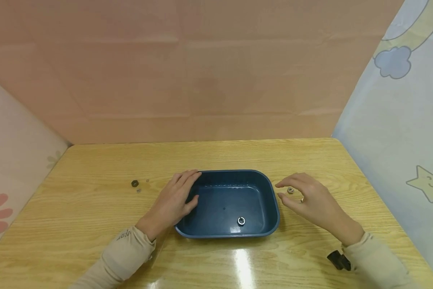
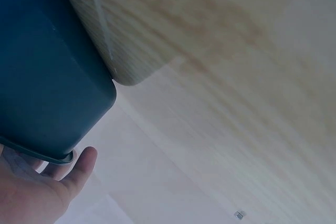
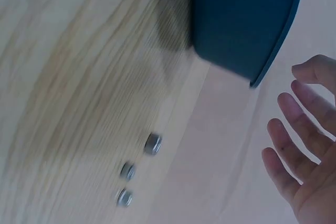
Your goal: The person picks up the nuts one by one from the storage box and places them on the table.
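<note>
A dark blue plastic tray stands on the table with a metal nut inside, near its front wall. My left hand rests over the tray's left rim, its fingers extended toward the far left corner and the thumb over the inside. Just off the right rim, my right hand hovers with thumb and index finger apart, nothing between them. A silvery nut lies beside its fingers, and another nut is partly covered by the hand. In the right wrist view, three metal nuts lie on the wood.
Left of the tray are a dark nut and a small silvery piece. A black object shows at the right sleeve. A brown papered wall rises behind the table, with patterned panels at the sides.
</note>
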Available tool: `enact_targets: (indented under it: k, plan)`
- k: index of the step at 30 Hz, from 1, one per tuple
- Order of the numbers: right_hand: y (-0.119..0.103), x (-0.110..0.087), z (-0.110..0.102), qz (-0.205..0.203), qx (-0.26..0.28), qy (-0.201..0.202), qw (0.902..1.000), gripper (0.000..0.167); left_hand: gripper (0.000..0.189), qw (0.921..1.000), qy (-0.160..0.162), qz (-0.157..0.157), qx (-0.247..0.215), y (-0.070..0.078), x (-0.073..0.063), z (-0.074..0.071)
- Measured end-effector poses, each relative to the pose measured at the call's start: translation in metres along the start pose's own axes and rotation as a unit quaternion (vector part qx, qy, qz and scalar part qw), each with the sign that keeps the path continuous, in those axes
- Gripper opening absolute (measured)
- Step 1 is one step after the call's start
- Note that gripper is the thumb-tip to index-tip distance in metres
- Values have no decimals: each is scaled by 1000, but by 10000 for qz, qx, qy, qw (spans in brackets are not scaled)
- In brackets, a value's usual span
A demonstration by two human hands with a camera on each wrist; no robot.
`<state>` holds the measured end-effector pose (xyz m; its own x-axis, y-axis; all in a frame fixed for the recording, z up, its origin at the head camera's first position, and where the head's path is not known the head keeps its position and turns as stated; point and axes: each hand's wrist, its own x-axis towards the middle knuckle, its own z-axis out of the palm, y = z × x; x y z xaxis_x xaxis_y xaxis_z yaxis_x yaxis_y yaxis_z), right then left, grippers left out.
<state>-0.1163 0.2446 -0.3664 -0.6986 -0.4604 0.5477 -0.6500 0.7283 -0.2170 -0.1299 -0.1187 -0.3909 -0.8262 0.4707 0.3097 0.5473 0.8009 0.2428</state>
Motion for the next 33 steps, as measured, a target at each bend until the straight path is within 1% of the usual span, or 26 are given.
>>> enact_targets:
  k: [5, 11, 15, 18, 24, 29, 33]
  plan:
    - [-10, 3, 4, -341, 159, -34, 9993, 30, 63, 10000, 22, 12, 1, 0, 0, 1]
    - [-16, 6, 9, -488, 338, -113, 9982, 25, 62, 10000, 19, 38, 17, -1, 0, 2]
    - [-19, 8, 13, -622, 329, -233, 9972, 19, 63, 10000, 15, 27, 4, -1, 0, 2]
    - [-22, 10, 17, -672, 306, -329, 9967, 20, 63, 10000, 28, 25, 0, -1, 0, 2]
    - [-28, 13, 23, -730, 294, -519, 9955, 27, 63, 10000, 53, 31, 10, -1, 0, 2]
    - [-32, 15, 28, -856, 291, -644, 9938, 28, 63, 10000, 22, 9, 36, -1, 0, 2]
    - [-36, 16, 31, -891, 297, -852, 9919, 27, 62, 10000, 13, 15, 43, -1, 0, 2]
